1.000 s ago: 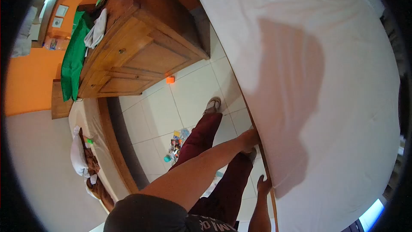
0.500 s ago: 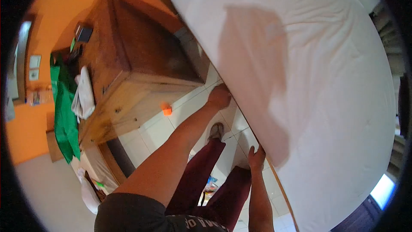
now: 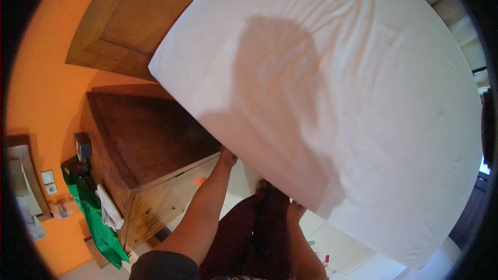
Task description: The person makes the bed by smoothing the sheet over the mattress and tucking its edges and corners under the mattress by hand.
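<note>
A mattress in a wrinkled white sheet (image 3: 394,124) fills the middle and right of the head view, and a large shadow lies across it. My left hand (image 3: 227,155) is at its near edge, close to the wooden cabinet's front corner; the fingers are tucked beneath the edge and mostly hidden. Farther right along the same edge, my right hand (image 3: 296,211) grips from below, its fingertips partly hidden. Both hands appear closed on the mattress edge. My legs in dark red trousers (image 3: 233,233) stand right beside it.
A brown wooden cabinet (image 3: 150,129) with drawers stands at left, bearing a green bag (image 3: 93,210), a white cloth (image 3: 109,208) and a small dark box (image 3: 82,145). Behind is a wooden headboard (image 3: 129,26) against an orange wall. Small scraps (image 3: 327,259) lie on the tiles.
My view has turned, so the cabinet sits lower and the headboard shows. The mattress corner now overlaps the cabinet in view. Both hands have come closer together along the edge.
</note>
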`<state>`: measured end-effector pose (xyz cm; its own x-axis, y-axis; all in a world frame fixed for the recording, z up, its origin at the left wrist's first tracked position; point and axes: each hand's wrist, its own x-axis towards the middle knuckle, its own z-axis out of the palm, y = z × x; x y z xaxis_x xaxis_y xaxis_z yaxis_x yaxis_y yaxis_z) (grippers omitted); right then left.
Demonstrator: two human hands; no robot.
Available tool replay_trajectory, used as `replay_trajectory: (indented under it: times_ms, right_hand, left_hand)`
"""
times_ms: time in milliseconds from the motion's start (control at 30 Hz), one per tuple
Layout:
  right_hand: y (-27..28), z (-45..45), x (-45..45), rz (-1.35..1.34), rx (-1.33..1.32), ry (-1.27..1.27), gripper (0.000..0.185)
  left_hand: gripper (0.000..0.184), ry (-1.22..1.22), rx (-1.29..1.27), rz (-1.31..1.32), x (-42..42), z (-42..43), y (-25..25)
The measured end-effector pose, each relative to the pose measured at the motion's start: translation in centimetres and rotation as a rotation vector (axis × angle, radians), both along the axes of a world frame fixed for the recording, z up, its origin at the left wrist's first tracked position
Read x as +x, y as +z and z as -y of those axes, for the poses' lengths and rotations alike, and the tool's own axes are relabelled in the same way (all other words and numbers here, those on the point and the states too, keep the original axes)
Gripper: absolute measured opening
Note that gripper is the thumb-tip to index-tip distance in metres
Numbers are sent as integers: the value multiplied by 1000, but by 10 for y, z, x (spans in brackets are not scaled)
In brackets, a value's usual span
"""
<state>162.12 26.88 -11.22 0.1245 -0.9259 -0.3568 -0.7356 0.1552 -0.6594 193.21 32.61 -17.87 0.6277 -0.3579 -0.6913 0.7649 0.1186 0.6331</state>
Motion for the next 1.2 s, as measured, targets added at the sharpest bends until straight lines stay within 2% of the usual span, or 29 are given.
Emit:
replay_trajectory:
  times_ms: [33, 67, 100, 167, 200, 233, 267, 300, 367, 500, 567, 667, 700, 767, 800, 900, 967, 1000, 1067, 1133, 1167, 1200]
  right_hand:
    - [9, 6, 2, -6, 1, -1, 27]
    - [14, 7, 3, -48, -174, 258, 27]
    - [19, 6, 5, -79, -339, 527, 27]
    - [24, 5, 15, -103, -239, 518, 27]
    - [15, 4, 12, -119, -180, 580, 28]
    - [8, 2, 12, -140, -119, 633, 29]
    - [0, -2, 17, -168, -193, 629, 28]
    - [5, -5, 25, -171, -182, 637, 28]
    - [19, -1, 47, -225, -202, 594, 28]
    - [-6, -15, 61, -349, -298, 523, 31]
    - [-9, -14, 74, -326, -172, 349, 42]
    - [15, 5, 87, -343, -62, 287, 40]
    - [21, 8, 90, -355, -72, 235, 40]
    - [33, 13, 91, -341, 84, 325, 37]
    - [31, 13, 90, -353, 72, 267, 37]
    - [22, 9, 90, -455, 156, 289, 37]
    - [24, 6, 90, -320, -144, 179, 37]
    - [17, 4, 91, -331, -134, 139, 37]
    - [-5, -2, 90, -502, -162, 296, 41]
    - [-10, -4, 90, -348, 23, 277, 43]
    - [-6, -3, 87, -388, -34, 310, 43]
    - [1, 0, 94, -430, -99, 345, 43]
  left_hand:
    - [40, 57, 12, -72, 1, 1, 0]
    - [37, 43, -26, 233, -11, -3, -3]
    - [37, 54, -3, 230, -8, -8, -10]
    - [53, -891, 999, 1339, 10, -23, -25]
    - [53, -897, 1011, 1342, 12, -15, -24]
    - [43, -763, 1136, 1145, 9, 0, -21]
    - [34, -624, 1250, 932, 3, 4, -21]
    - [34, -628, 1259, 920, -1, 1, -26]
    - [39, -69, 910, 638, -2, -2, -41]
    - [42, -134, 860, 694, 2, -31, -79]
    - [44, -158, 812, 738, 9, -39, -93]
    - [47, -220, 693, 812, 15, -46, -111]
    - [47, -259, 653, 823, 19, -36, -92]
    - [54, -708, 1052, 1038, 24, -11, -11]
    - [57, -927, 1248, 1156, 23, -1, 16]
    - [54, -1053, 1058, 1358, 14, -16, 40]
    - [51, -1149, 913, 1516, 22, -22, 49]
    - [51, -1183, 881, 1533, 30, -17, 54]
    - [55, -1396, 670, 1688, 38, -18, 64]
    - [55, -1448, 683, 1580, 35, -13, 72]
    - [54, -1446, 726, 1492, 28, -17, 68]
    - [56, -1466, 579, 1630, 35, -24, 59]
